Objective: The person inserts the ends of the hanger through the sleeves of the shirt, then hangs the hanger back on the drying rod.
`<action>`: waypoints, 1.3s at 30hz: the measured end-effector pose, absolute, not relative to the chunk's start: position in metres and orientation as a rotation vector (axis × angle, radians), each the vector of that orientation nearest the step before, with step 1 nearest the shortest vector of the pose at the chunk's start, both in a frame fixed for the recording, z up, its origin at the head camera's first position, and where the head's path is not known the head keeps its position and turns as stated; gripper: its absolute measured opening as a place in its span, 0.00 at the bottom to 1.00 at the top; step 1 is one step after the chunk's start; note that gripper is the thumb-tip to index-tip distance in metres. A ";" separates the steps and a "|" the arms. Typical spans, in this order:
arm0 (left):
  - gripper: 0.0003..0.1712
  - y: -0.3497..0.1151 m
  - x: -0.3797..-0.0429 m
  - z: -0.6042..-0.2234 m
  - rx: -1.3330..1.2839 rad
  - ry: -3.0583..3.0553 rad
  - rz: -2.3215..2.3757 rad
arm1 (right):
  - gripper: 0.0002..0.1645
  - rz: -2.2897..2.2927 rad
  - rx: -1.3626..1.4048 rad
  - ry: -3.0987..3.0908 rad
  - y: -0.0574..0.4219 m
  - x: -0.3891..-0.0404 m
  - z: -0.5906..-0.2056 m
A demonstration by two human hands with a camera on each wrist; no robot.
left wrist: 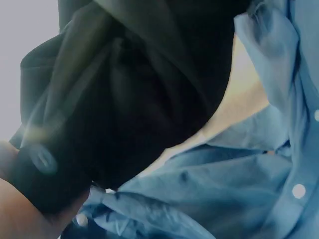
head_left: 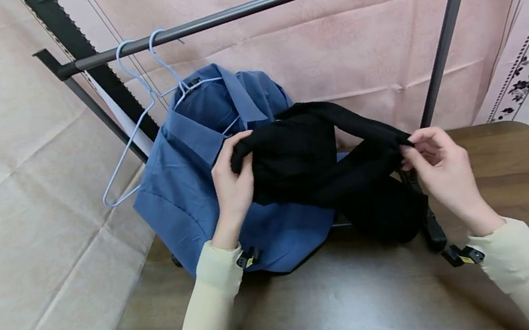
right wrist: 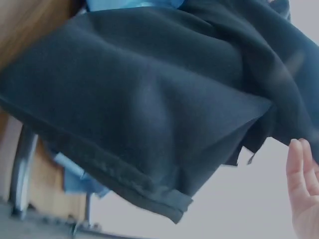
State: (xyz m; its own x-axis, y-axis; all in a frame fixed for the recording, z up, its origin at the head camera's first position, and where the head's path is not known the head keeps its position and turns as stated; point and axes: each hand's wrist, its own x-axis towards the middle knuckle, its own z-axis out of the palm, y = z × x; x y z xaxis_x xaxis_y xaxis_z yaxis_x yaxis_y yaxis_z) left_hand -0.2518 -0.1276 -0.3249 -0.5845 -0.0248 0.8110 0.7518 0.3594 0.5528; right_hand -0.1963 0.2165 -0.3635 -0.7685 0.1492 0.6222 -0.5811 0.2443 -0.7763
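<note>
A black shirt, bunched and folded over itself, stretches between both hands in front of the rack. My left hand grips one edge of it, thumb and fingers around the cloth; a dark button shows close to that hand in the left wrist view. On the other side, my right hand pinches a narrow stretch of the black cloth between thumb and fingertips. The lower part droops, and its stitched hem shows in the right wrist view. Behind it a blue shirt hangs, partly covered.
A grey metal rack bar crosses above, its right post standing behind my right hand. The blue shirt is on a light blue hanger; a bare hanger hangs left of it. Below lies a wooden tabletop.
</note>
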 end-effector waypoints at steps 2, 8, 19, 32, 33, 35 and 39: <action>0.15 -0.134 -0.252 -0.329 -0.584 -1.863 -1.339 | 0.08 1.611 0.350 -1.890 0.227 -0.194 -0.367; 0.16 -0.152 -0.257 -0.349 -0.471 -1.978 -1.408 | 0.08 1.572 0.130 -1.961 0.259 -0.187 -0.389; 0.17 -0.167 -0.243 -0.399 -0.601 -2.620 -1.224 | 0.07 1.483 -0.087 -2.234 0.289 -0.179 -0.423; 0.27 -0.162 -0.242 -0.371 -0.694 -2.669 -1.155 | 0.13 1.311 0.121 -2.189 0.279 -0.193 -0.378; 0.29 -0.159 -0.243 -0.369 -0.711 -2.677 -1.138 | 0.13 1.311 0.149 -2.192 0.274 -0.194 -0.373; 0.30 -0.153 -0.246 -0.368 -0.732 -2.708 -1.098 | 0.12 1.306 0.214 -2.227 0.261 -0.196 -0.367; 0.35 -0.146 -0.253 -0.374 -0.735 -2.819 -1.006 | 0.13 1.222 0.414 -2.375 0.237 -0.202 -0.369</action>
